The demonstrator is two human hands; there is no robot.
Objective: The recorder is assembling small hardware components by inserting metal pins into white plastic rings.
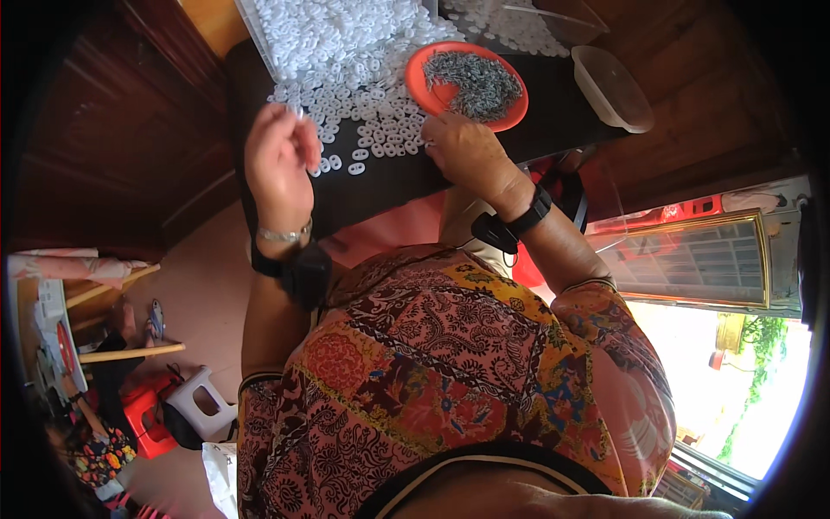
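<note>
Many small white oval plastic pieces with two holes (pixel 391 136) lie loose on a dark table (pixel 389 183), spilling from a large heap (pixel 337 43). My left hand (pixel 281 160) is raised at the left edge of this spread, fingers curled inward. A bit of white shows at its fingertips, too small to name. My right hand (pixel 469 154) is closed in a pinch at the near rim of an orange-red plate (pixel 418 82), beside the white pieces. What its fingers hold is hidden. Small grey metal parts, like screws (pixel 484 86), are piled on the plate.
A clear tub (pixel 612 91) stands at the table's right end. More white pieces (pixel 510 26) are in a transparent container at the back. On the floor at left are a red stool (pixel 147 421) and a grey stool (pixel 201 402). Another person (pixel 91 432) is at far left.
</note>
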